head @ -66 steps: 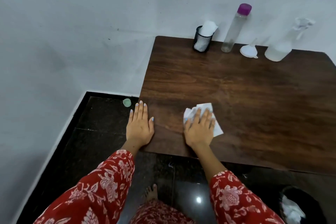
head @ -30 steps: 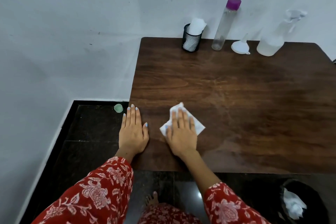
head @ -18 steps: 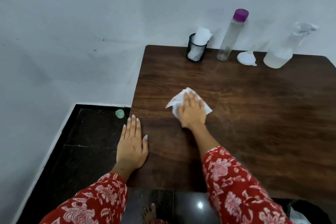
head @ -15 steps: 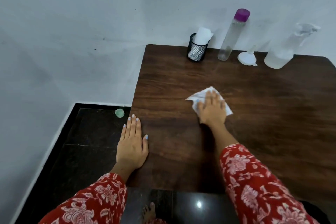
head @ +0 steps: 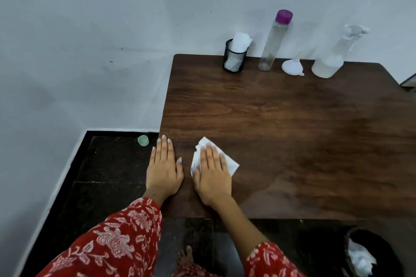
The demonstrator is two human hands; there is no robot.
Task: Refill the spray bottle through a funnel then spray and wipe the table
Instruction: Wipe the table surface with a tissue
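Observation:
My right hand (head: 211, 175) lies flat with straight fingers on a white tissue (head: 231, 164), pressing it onto the brown wooden table (head: 292, 130) near its front left corner. My left hand (head: 163, 168) rests flat on the table's left edge, holding nothing. Along the back edge stand a clear spray bottle (head: 331, 60) with liquid in its base, a white funnel (head: 292, 66) lying mouth down, and a tall clear bottle (head: 273, 40) with a purple cap.
A black mesh cup (head: 234, 58) with white tissues stands at the table's back left. A small green cap (head: 143, 140) lies on the dark floor by the wall. A black bin (head: 378, 252) with crumpled tissue sits at the lower right. A wet sheen shows on the tabletop.
My right hand slid the tissue out toward the table's middle and right, then back to the front left beside my left hand. The left hand stayed put.

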